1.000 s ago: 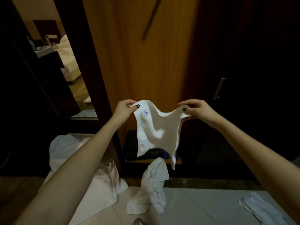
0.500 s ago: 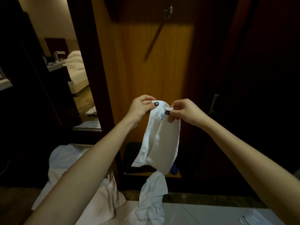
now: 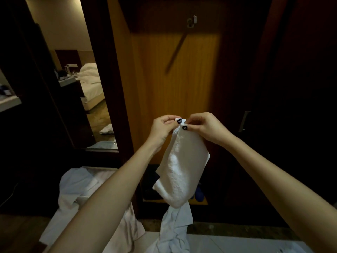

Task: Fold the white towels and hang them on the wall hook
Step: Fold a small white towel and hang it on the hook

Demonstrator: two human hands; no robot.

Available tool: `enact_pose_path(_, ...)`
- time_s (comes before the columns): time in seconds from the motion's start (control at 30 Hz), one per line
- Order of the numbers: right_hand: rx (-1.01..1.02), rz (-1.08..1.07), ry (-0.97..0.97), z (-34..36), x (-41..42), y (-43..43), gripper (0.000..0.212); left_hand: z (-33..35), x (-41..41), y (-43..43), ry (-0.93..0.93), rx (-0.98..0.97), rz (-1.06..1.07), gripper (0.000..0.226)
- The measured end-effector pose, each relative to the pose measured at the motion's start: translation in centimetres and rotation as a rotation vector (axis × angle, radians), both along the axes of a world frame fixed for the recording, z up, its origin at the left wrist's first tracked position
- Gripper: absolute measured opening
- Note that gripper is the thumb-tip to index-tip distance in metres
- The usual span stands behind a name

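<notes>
My left grip (image 3: 162,128) and right grip (image 3: 206,128) pinch the top corners of the white towel (image 3: 182,167) together as it hangs doubled in mid-air, well below the wall hook (image 3: 192,21), so I should square its edges before folding again.

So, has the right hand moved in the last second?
Yes. The right hand has moved left, away from the door handle, and now meets the left hand at the top of the towel.

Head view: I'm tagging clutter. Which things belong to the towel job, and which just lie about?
Job: held towel, left hand, right hand, hook, crumpled towel below.
Lying about: bed, door handle, cloth on the floor.
</notes>
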State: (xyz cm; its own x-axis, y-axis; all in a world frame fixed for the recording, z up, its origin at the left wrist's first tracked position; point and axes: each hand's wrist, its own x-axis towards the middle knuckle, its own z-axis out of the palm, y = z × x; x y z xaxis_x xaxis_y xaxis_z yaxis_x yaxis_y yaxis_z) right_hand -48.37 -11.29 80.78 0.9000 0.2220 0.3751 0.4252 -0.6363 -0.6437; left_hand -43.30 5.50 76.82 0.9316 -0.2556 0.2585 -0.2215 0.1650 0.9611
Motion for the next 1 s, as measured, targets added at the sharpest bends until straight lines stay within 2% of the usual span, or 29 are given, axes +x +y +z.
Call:
enact_pose_path(0.17,0.022,-0.094,-0.066,-0.6,0.1,0.2,0.007,0.0,-0.3,0.3,0.103,-0.092,-0.198,0.014)
enact_pose_path(0.43,0.127,-0.148,-0.088,-0.4,-0.1,-0.1,0.011,-0.1,-1.4,0.4,0.074,-0.065,-0.322,0.021)
enact_pose_path(0.6,0.025,-0.177,-0.091,0.4,-0.1,0.0,0.013,-0.5,-1.6,-0.5,0.02,-0.101,-0.205,0.025)
enact_pose_path(0.77,-0.033,-0.156,-0.091,1.2,-0.1,-0.1,0.005,0.0,-1.1,-0.3,0.029,-0.158,-0.226,0.022)
enact_pose_path(1.0,-0.097,-0.177,-0.199,1.4,0.0,0.7,0.005,0.9,-1.5,-0.3,-0.051,-0.091,-0.133,0.018)
